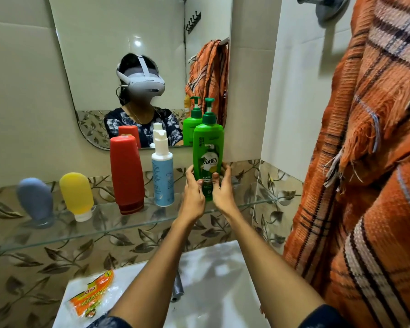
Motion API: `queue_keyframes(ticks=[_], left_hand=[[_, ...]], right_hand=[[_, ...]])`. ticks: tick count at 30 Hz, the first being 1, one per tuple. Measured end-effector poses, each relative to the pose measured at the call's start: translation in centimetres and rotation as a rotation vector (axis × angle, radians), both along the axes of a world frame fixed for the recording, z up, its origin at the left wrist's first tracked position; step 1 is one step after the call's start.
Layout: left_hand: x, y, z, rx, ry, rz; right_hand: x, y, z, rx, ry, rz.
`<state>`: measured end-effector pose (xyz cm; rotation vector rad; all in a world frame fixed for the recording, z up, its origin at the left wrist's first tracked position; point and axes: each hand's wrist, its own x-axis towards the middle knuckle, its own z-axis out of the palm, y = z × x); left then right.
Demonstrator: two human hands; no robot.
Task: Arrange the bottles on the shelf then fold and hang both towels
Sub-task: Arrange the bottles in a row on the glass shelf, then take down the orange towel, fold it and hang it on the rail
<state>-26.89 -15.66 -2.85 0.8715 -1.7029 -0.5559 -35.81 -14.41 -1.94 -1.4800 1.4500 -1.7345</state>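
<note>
A tall green pump bottle [208,147] stands upright at the right end of the glass shelf [118,228]. My left hand [193,192] and my right hand [224,190] wrap its lower part from both sides. Left of it on the shelf stand a white and blue spray bottle [162,174], a red bottle [126,174] on its cap, a yellow squeeze bottle [76,195] and a grey-blue squeeze bottle [36,201]. An orange striped towel [365,174] hangs bunched at the right.
A mirror [92,55] above the shelf reflects a person with a headset, the bottles and the towel. Below lie a white sink [213,280] with a metal tap [178,288] and an orange scrub pad packet [92,297] on its left rim.
</note>
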Motion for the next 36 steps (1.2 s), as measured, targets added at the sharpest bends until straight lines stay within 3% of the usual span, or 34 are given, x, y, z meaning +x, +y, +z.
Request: queue_keyframes(ticks=[8, 11, 14, 20, 30, 36], left_hand=[[0.1, 0.3, -0.1, 0.018, -0.041, 0.018], [0.0, 0.8, 0.0, 0.041, -0.124, 0.095], [0.0, 1.7, 0.1, 0.041, -0.081, 0.216], [-0.4, 4.0, 0.8, -0.164, -0.021, 0.353], [-4.8, 6.7, 5.0, -0.263, 0.066, 0.261], [-7.9, 10.6, 8.6, -0.319, 0.175, 0.094]], right_hand=[[-0.1, -0.2, -0.6, 0.002, 0.008, -0.032], [-0.1, 0.2, -0.3, -0.006, -0.01, -0.034], [-0.5, 0.7, -0.3, -0.008, -0.01, -0.052], [-1.6, 2.2, 0.5, -0.016, -0.095, -0.081], [-3.7, 6.4, 6.4, -0.193, -0.023, -0.205], [-5.4, 10.6, 9.8, -0.301, 0.009, -0.295]])
